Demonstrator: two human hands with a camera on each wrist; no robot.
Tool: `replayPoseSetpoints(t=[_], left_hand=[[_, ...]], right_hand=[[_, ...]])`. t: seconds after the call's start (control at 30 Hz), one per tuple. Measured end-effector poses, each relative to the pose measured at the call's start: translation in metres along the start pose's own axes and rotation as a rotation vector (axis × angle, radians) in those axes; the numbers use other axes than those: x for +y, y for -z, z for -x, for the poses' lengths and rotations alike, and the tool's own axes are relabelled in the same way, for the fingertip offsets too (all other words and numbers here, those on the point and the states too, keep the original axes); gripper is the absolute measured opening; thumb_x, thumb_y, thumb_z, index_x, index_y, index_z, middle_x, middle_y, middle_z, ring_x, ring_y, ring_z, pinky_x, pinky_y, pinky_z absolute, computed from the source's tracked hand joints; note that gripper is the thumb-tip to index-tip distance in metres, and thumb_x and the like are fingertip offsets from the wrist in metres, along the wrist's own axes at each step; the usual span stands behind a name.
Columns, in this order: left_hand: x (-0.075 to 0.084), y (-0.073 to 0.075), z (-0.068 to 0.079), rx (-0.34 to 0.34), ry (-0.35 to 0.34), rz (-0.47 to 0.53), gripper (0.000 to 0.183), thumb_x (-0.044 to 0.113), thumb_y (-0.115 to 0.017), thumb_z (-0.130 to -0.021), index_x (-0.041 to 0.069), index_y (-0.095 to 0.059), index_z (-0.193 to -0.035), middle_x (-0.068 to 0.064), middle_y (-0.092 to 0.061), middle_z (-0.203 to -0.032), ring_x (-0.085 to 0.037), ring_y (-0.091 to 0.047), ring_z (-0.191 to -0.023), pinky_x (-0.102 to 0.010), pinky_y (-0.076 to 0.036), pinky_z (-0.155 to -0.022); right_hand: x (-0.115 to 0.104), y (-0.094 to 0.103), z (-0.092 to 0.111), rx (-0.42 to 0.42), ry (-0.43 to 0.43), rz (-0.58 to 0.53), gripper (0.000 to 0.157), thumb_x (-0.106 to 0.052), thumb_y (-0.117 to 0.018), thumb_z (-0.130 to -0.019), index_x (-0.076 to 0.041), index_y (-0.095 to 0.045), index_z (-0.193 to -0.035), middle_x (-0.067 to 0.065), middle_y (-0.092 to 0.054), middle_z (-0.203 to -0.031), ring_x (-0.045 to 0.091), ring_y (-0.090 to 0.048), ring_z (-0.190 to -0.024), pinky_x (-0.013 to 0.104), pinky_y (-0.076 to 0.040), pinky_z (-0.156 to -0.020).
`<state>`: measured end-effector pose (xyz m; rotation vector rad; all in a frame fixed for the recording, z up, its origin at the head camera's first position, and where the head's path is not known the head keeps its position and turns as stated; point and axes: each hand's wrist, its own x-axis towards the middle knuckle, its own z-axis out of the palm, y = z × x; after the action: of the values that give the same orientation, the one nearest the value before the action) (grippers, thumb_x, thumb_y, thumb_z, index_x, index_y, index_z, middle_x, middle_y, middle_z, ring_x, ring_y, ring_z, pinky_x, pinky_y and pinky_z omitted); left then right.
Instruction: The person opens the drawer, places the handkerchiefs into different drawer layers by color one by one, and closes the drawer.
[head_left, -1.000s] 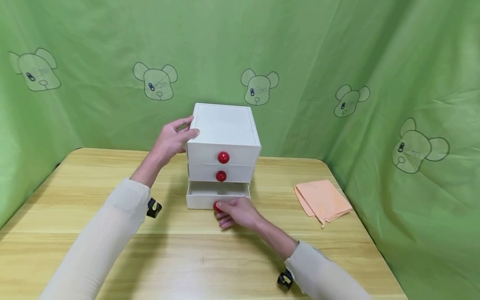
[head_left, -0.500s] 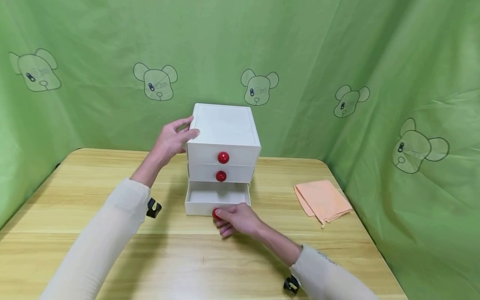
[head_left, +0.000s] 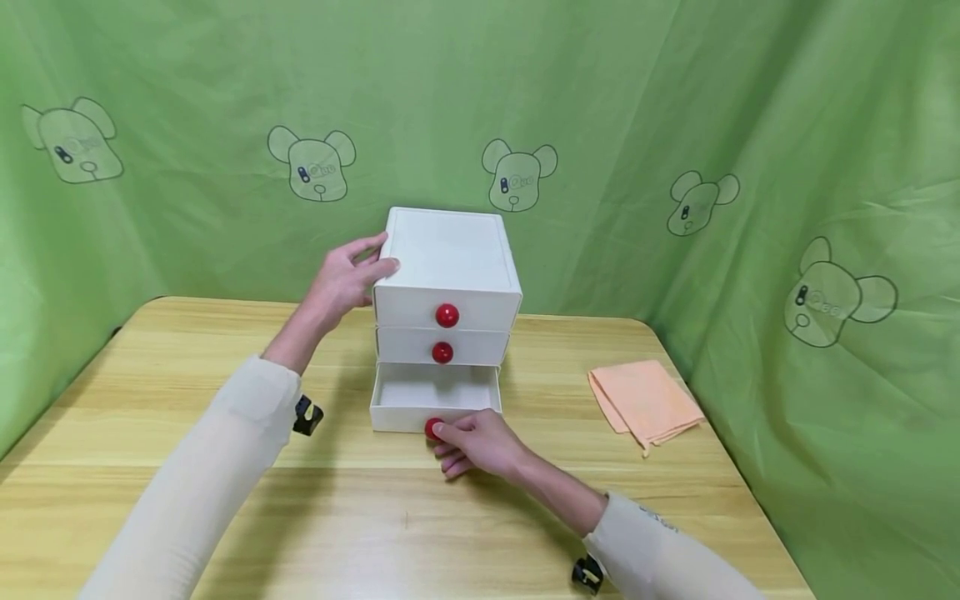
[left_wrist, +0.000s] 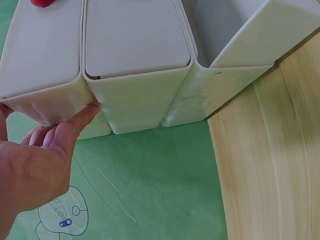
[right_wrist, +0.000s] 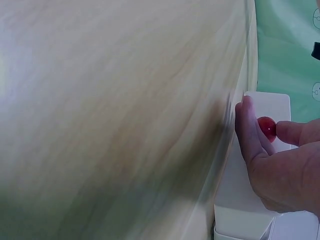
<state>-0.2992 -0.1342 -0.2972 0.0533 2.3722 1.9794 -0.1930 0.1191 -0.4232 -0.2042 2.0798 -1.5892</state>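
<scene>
A white three-tier drawer cabinet [head_left: 453, 250] stands on the wooden table. Its two upper drawers are closed, and the bottom drawer [head_left: 405, 417] is pulled out, its visible interior bare. My left hand [head_left: 341, 279] rests against the cabinet's upper left side, thumb over the top edge. In the left wrist view, the left fingers [left_wrist: 75, 129] press flat on that side wall. My right hand [head_left: 483, 442] pinches the bottom drawer's round red knob [head_left: 432, 428] between thumb and fingers. The right wrist view shows the thumb touching this red knob [right_wrist: 267, 128], other fingers extended beside it.
A folded orange cloth [head_left: 645, 402] lies on the table's right side. Red knobs [head_left: 447, 315] project from the upper drawers. Green fabric [head_left: 420, 100] printed with bear heads hangs behind and beside the table [head_left: 360, 533].
My right hand has drawn the bottom drawer farther out toward me, mostly in the first half second; since then it has barely moved. My left hand stays in place on the cabinet.
</scene>
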Motion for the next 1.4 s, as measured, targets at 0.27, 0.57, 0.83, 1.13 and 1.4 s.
replayPoseSetpoints(t=[0.27,0.57,0.83,1.13,1.4], left_hand=[[-0.0022,0.0000,-0.0011,-0.013,-0.016,0.025,0.068,0.029,-0.070,-0.096,0.028,-0.039,-0.156,0.000,-0.036,-0.164,-0.021,-0.051,-0.139,-0.038,-0.057,-0.091],[-0.0024,-0.0003,-0.0007,-0.011,-0.004,0.022,0.067,0.029,-0.070,-0.096,0.030,-0.039,-0.156,0.000,-0.035,-0.164,-0.021,-0.053,-0.137,-0.030,-0.057,-0.080],[-0.0022,-0.0006,-0.0009,-0.009,-0.004,0.019,0.067,0.029,-0.070,-0.096,0.030,-0.040,-0.155,0.001,-0.035,-0.165,-0.020,-0.053,-0.137,-0.027,-0.056,-0.076],[-0.0014,0.0001,-0.0006,-0.010,-0.008,0.016,0.067,0.030,-0.070,-0.096,0.030,-0.039,-0.155,0.001,-0.035,-0.165,-0.020,-0.051,-0.139,-0.032,-0.057,-0.083],[-0.0006,0.0004,-0.0005,-0.008,-0.006,0.011,0.068,0.030,-0.070,-0.096,0.031,-0.039,-0.155,0.001,-0.035,-0.165,-0.019,-0.051,-0.138,-0.030,-0.056,-0.079]], right_hand=[[0.0048,-0.0035,-0.0054,-0.006,-0.017,-0.040,0.037,-0.024,-0.062,-0.102,0.011,-0.072,-0.105,0.022,-0.075,-0.090,0.021,-0.073,-0.066,0.039,-0.064,-0.069],[0.0040,-0.0061,-0.0045,0.004,-0.005,-0.061,0.036,-0.023,-0.061,-0.102,0.011,-0.072,-0.106,0.023,-0.073,-0.093,0.019,-0.071,-0.067,0.040,-0.064,-0.071],[0.0030,-0.0029,-0.0024,0.003,-0.003,-0.058,0.035,-0.021,-0.061,-0.102,0.012,-0.072,-0.109,0.024,-0.073,-0.097,0.020,-0.072,-0.069,0.040,-0.064,-0.072],[0.0050,-0.0006,-0.0033,0.003,-0.010,-0.070,0.034,-0.020,-0.062,-0.101,0.012,-0.072,-0.109,0.023,-0.074,-0.096,0.020,-0.072,-0.069,0.040,-0.064,-0.072],[0.0039,-0.0067,-0.0001,0.008,-0.011,-0.047,0.037,-0.027,-0.067,-0.098,0.009,-0.075,-0.103,0.021,-0.075,-0.091,0.020,-0.073,-0.067,0.040,-0.064,-0.071]])
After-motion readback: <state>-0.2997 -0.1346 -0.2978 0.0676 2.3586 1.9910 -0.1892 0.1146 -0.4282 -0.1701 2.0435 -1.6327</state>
